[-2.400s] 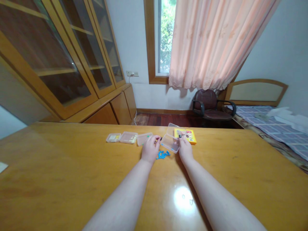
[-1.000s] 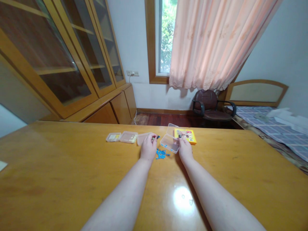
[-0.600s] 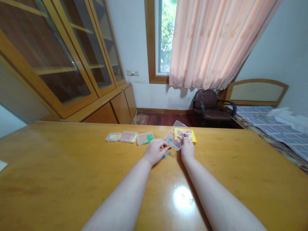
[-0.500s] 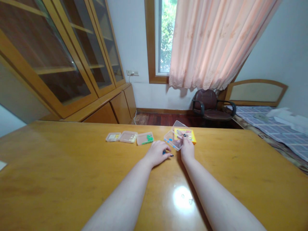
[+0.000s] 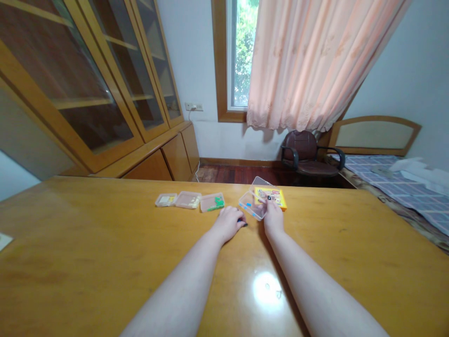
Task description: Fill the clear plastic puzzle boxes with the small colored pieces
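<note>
Two bare hands work near the far edge of a wooden table (image 5: 105,252). The left hand (image 5: 229,223) lies palm down with fingers curled onto the tabletop; whether it grips anything under them cannot be told. The right hand (image 5: 273,217) pinches the near corner of a clear box (image 5: 253,209), held tilted just beside the left fingertips with its lid up. A few blue bits (image 5: 248,205) lie inside it. Just beyond the right hand is a yellow packet (image 5: 278,198). Out to the left of the left hand sit three small boxes (image 5: 188,200) in a row, the nearest holding green bits (image 5: 219,203).
</note>
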The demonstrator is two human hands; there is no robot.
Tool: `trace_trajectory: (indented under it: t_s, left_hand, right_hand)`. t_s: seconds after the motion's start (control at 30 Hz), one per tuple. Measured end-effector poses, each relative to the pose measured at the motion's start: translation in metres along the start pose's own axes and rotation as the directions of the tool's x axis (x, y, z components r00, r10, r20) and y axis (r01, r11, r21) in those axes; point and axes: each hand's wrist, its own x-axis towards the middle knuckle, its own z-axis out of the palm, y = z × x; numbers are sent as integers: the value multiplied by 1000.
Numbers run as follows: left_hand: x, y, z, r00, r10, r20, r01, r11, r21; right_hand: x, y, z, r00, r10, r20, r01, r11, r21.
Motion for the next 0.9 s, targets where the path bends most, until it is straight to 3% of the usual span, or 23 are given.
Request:
trace_trajectory:
  t_s: [0.13,0.27,0.4,0.47,0.53,0.7,0.9]
  left_hand:
    - [2,-2,2,998,-47,-34,45,998,-39]
    - [5,-9,0,971,-161,-178,140,982,-125]
    - [5,-14,-8,859,-314,-403,213,937,-277]
    - [3,-14,-12,797,-319,-512,168,933,-319]
    - [1,-11,-15,770,-278,-574,103,943,-318]
    - [0,-7,-9,852,-160,-499,21,962,-273]
    - [2,-13,-4,837,-344,-426,215,922,-322]
  right_hand:
    - [1,2,1,1000,10,-5,-9,999,39]
    - [0,0,2,1000,12,-13,-12,1000,11]
    - [-3,-6,2,999,37,-24,-37,999,4]
    - [-4,-8,2,999,41,-18,-41,999,-35]
    - [-5,-8,2,999,41,11,-40,996,-76]
    - [-8,-11,4,998,35,44,-30,993,-113]
    - [-6,-9,3,999,42,17,-41,995,-87]
